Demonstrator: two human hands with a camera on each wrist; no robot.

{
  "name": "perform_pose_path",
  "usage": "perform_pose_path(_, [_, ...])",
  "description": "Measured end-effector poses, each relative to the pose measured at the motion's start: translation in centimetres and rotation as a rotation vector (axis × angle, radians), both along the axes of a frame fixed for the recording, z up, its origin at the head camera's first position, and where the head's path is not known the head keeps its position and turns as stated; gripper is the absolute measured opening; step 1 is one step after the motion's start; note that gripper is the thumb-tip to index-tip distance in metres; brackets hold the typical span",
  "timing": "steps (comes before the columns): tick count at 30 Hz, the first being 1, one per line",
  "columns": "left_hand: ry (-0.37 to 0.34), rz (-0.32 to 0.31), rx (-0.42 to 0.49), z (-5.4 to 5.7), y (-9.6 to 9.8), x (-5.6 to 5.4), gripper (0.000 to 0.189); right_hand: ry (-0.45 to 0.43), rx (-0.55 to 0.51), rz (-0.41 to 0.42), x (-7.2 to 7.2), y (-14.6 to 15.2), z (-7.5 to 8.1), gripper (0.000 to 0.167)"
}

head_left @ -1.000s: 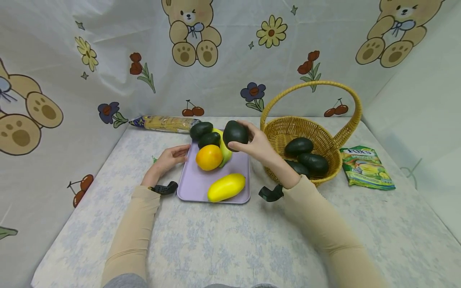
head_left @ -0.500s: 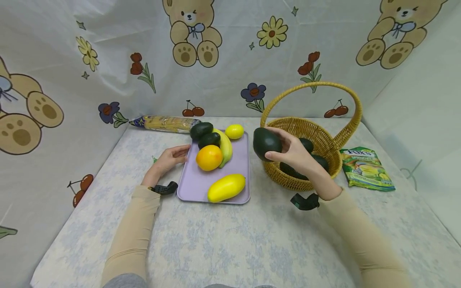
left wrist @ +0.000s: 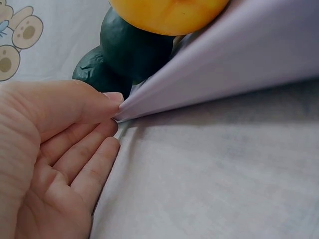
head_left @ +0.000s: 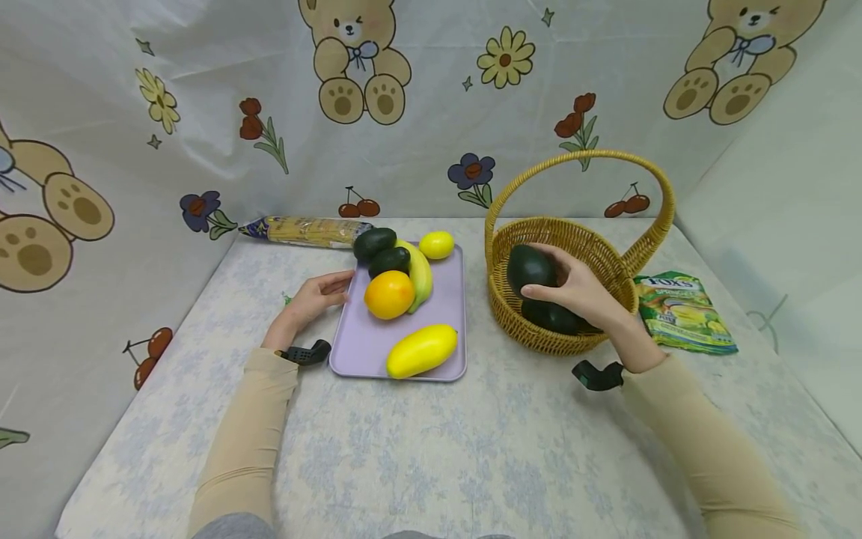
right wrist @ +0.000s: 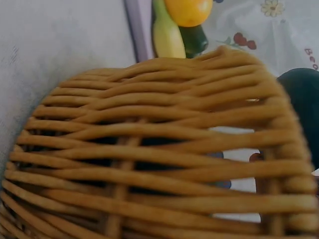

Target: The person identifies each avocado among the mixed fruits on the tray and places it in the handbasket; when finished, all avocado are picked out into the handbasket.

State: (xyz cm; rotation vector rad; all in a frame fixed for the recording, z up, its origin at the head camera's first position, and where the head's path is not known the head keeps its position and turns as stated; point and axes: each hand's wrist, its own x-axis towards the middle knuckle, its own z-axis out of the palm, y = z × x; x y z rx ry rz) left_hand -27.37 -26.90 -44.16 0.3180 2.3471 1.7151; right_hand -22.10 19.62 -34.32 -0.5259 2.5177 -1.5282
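Note:
My right hand [head_left: 575,288] grips a dark green avocado [head_left: 530,269] inside the wicker basket [head_left: 539,340]. Below it another avocado [head_left: 552,317] lies in the basket. In the right wrist view the woven basket wall [right wrist: 149,149] fills most of the picture and hides the hand. My left hand [head_left: 311,305] is at the left rim of the lilac tray [head_left: 357,352], its thumb and forefinger pinching the rim in the left wrist view. On the tray are an orange fruit [head_left: 389,295], a banana [head_left: 422,277], a lemon [head_left: 436,245], a yellow papaya-like fruit [head_left: 422,352] and two avocados [head_left: 389,262].
A long packet of noodles [head_left: 310,232] lies behind the tray at the left. To the basket's right is a green FOX'S bag [head_left: 683,311]. The tall basket handle [head_left: 592,155] arches over the basket. A patterned cloth hangs behind the table.
My right hand has carried the avocado rightward and down, from above the tray's back right into the basket. The lemon has come into view. My left hand has stayed at the tray's rim.

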Motion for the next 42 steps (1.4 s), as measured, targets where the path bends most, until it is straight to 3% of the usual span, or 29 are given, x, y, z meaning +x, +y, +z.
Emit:
perform_pose_path(9, [-0.015,-0.006,0.012,0.1,0.0,0.1,0.054,-0.015,0.125,-0.008,-1.0,-0.2,-1.6,0.083])
perform_pose_path(19, [-0.044,-0.024,0.035,2.1,0.6,1.1,0.055,0.027,0.237,-0.020,-1.9,-0.3,-2.6,0.089])
perform_pose_path(29, [-0.015,-0.004,0.029,0.1,0.0,0.1,0.054,0.024,0.299,0.046,-2.5,0.1,-2.8,0.092])
perform_pose_path(42, [-0.024,-0.002,0.012,0.2,0.0,0.1,0.054,-0.008,0.315,0.178,-3.2,0.8,-3.0,0.083])
